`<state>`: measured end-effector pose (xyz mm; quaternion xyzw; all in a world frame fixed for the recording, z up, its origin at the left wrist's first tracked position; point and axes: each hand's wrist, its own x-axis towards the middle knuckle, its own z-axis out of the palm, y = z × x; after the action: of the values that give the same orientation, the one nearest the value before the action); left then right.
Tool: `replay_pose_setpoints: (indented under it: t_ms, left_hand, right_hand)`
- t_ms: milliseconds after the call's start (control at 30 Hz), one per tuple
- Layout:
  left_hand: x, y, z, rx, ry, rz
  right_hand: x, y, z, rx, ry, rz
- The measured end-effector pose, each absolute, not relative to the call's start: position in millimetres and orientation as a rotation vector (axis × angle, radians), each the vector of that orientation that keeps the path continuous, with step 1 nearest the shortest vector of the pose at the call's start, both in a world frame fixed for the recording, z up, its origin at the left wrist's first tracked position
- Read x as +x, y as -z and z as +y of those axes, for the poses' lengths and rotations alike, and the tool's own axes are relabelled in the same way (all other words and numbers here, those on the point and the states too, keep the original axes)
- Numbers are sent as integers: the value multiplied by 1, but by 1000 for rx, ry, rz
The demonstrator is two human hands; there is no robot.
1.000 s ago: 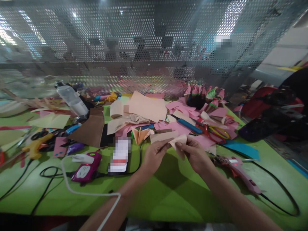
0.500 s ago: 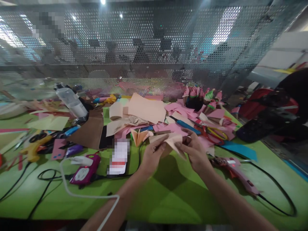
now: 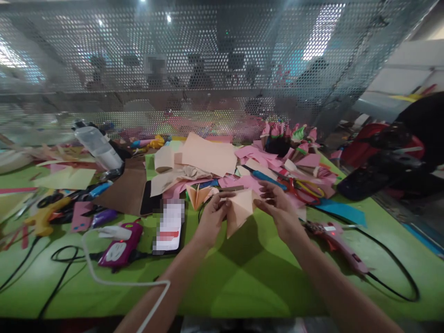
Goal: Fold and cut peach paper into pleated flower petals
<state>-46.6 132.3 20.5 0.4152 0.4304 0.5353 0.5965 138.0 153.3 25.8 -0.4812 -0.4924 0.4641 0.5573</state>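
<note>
Pinched in my left hand (image 3: 212,217) is a peach sheet of folded paper (image 3: 240,210), held by its left edge above the table. One corner of the sheet points downward. My right hand (image 3: 277,208) is at the sheet's right edge, fingers apart and curved. Its thumb tip is close to the paper; whether it touches I cannot tell. Just left of my left hand stands a folded peach paper piece (image 3: 197,196) with pointed tips. A phone (image 3: 169,226) with a blurred screen lies left of that hand.
A pink glue gun (image 3: 342,247) with a looping black cable lies right. Scissors (image 3: 308,190), a blue-handled tool (image 3: 267,179) and paper scraps (image 3: 208,155) lie behind my hands. At left are a magenta power strip (image 3: 121,247), a yellow glue gun (image 3: 48,216) and a bottle (image 3: 99,148).
The paper has turned so that its broad folded face shows and a corner points down. My right hand's fingers have come off the sheet and spread; my left hand keeps its pinch.
</note>
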Motion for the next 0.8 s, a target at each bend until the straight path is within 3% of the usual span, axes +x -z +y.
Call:
replay_pose_setpoints:
  t_ms: [133,800]
  left_hand:
    - [-48,-21,133,934,-1201,967]
    - [-53,-24,138,1191,-1147,933]
  right_hand:
    - [134,-25,155,-1097,-1339,-1093]
    - [138,-26,155,-949,-1443,-958]
